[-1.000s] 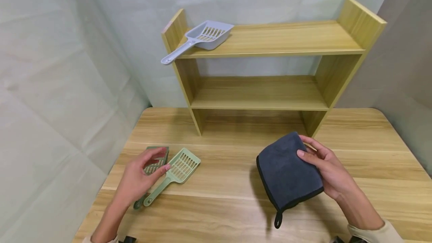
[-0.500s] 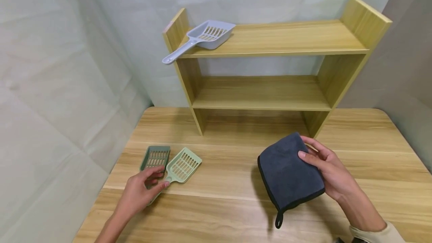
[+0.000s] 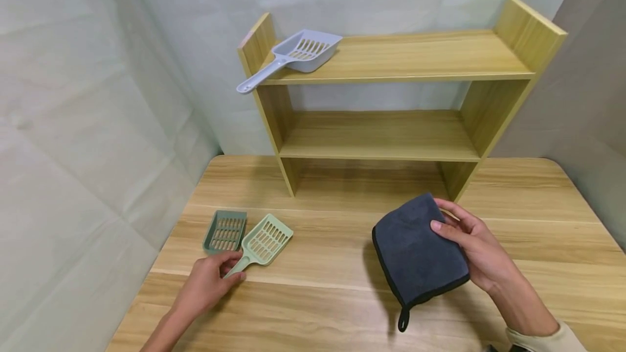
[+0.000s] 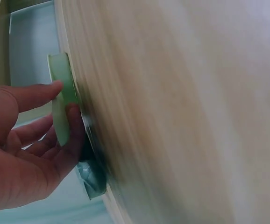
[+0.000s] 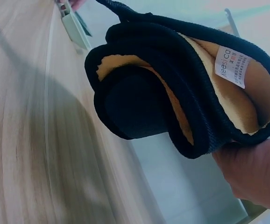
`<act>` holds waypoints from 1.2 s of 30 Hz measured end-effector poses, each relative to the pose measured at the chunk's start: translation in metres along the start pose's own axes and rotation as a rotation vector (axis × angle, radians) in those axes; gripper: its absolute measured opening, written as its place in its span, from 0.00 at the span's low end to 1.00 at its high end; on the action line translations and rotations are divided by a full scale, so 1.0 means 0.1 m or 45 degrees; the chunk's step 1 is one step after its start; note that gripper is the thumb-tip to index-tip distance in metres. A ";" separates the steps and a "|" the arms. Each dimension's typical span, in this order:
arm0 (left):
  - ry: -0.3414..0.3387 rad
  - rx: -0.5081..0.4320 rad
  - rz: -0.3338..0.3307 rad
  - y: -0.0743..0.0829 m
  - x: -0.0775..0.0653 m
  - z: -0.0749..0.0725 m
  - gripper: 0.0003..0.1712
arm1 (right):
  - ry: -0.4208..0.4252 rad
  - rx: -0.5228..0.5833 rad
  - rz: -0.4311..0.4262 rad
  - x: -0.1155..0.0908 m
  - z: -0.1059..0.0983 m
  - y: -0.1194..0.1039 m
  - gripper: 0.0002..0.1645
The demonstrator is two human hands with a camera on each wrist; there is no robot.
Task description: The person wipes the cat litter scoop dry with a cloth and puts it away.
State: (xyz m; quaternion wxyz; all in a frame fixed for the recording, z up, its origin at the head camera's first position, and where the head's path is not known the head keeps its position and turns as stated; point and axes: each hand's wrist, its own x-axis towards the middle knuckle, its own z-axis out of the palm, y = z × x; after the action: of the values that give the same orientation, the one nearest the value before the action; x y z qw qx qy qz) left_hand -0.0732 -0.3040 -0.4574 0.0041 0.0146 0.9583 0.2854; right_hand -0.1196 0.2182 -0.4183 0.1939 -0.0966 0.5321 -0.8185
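Note:
My left hand (image 3: 207, 278) is at the handle of a light green litter scoop (image 3: 255, 254) on the table, thumb on one side and fingers on the other. The left wrist view shows the thumb tip against the green handle (image 4: 62, 77), with fingers curled behind it. Just left of it lies a dark green litter scoop (image 3: 230, 215), its handle hidden by the hand. On the right, my right hand (image 3: 481, 257) grips a folded dark grey cloth (image 3: 418, 249) above the table, thumb on top. Its orange inner side and white label (image 5: 232, 66) show in the right wrist view.
A wooden two-tier shelf (image 3: 381, 151) stands at the back of the table (image 3: 323, 308). On its top board, at the left end, rests a lavender litter scoop (image 3: 318, 61), its handle sticking out past the front edge. Pale fabric walls (image 3: 98, 124) surround the table.
My left hand has moved down from over the two scoops' heads to the light green scoop's handle and closed around it. The right hand holds the cloth almost still.

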 end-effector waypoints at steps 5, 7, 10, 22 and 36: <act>-0.012 0.022 0.032 0.01 0.01 0.01 0.24 | 0.006 0.000 0.002 -0.01 -0.01 0.00 0.29; -0.006 0.022 0.061 0.02 0.01 0.00 0.25 | 0.015 -0.008 0.003 -0.01 -0.01 -0.01 0.28; 0.023 0.016 0.122 0.04 0.00 -0.01 0.25 | 0.026 -0.023 0.008 -0.01 -0.01 -0.01 0.28; 0.115 0.030 0.329 0.43 0.16 -0.13 0.22 | 0.029 -0.033 0.028 -0.01 0.01 -0.03 0.27; 0.168 -0.018 0.484 0.93 0.53 0.08 0.19 | -0.026 -0.050 0.069 0.00 0.04 -0.08 0.26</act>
State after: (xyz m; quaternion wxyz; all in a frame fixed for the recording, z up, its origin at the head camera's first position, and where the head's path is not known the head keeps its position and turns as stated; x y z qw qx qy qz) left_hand -0.1236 -0.2206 -0.4134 -0.1126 0.1766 0.9344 0.2883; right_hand -0.1200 0.2179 -0.4091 0.2195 -0.0944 0.5484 -0.8014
